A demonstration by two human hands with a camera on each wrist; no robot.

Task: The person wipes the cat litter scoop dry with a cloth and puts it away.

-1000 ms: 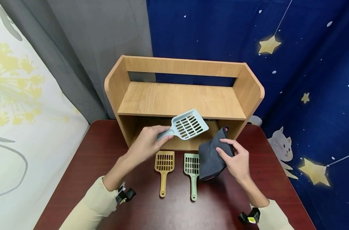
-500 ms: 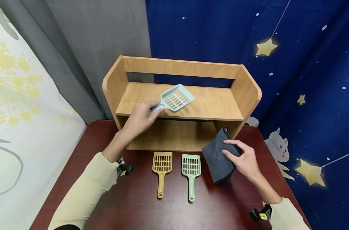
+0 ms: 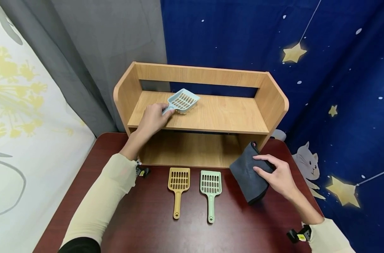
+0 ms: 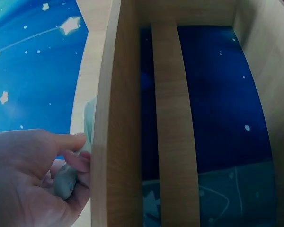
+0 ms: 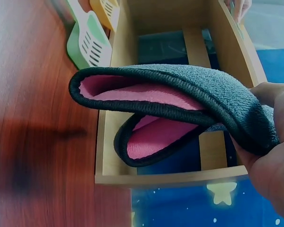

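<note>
My left hand [image 3: 154,117] grips the handle of a light-blue slotted litter scoop [image 3: 183,100] over the left part of the wooden shelf's upper board [image 3: 223,109]. In the left wrist view, the shelf's board edge hides most of that scoop. My right hand [image 3: 278,175] pinches a folded grey cloth [image 3: 250,174] at the shelf's front right corner. The right wrist view shows the cloth's pink inner side [image 5: 156,137] and black edging. A yellow litter scoop [image 3: 179,179] and a green litter scoop [image 3: 210,182] lie side by side on the table.
The two-tier wooden shelf [image 3: 198,73] stands at the back of the dark red table [image 3: 160,228]. Its lower compartment [image 3: 192,149] faces me. Behind it hang a grey curtain [image 3: 110,35] and a blue star-printed curtain [image 3: 236,38].
My left hand has carried the blue scoop up and back, from before the shelf to over its upper board. My right hand has shifted right with the cloth, away from the green scoop.
</note>
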